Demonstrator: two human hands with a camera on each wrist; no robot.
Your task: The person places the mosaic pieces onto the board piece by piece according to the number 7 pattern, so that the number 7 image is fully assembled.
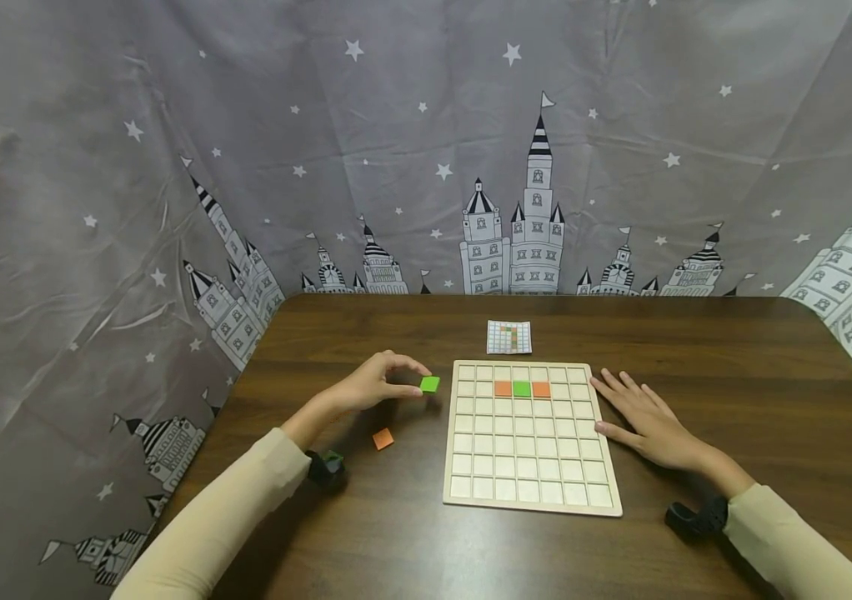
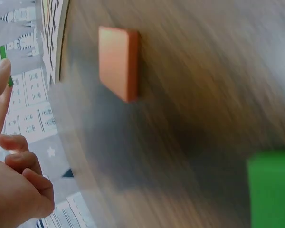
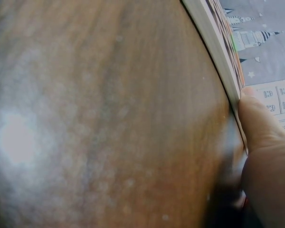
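Observation:
Between thumb and forefinger my left hand (image 1: 368, 383) pinches a green square tile (image 1: 429, 384), held just left of the wooden grid board (image 1: 458, 433). Two orange tiles (image 1: 503, 389) with a green tile (image 1: 521, 389) between them sit side by side in the board's second row. My right hand (image 1: 647, 425) lies with fingers spread at the board's right edge, its thumb touching the rim. Below the left hand, a loose orange tile (image 1: 383, 438) rests on the table. Another green tile (image 2: 273, 190) lies near the left wrist, mostly hidden by the wrist camera in the head view.
A small card (image 1: 508, 337) printed with a coloured grid lies behind the board on the brown wooden table (image 1: 741, 358). Beyond the table's back edge hangs a grey curtain (image 1: 396, 100) with castles and stars. A black camera (image 1: 696, 518) is strapped to the right wrist.

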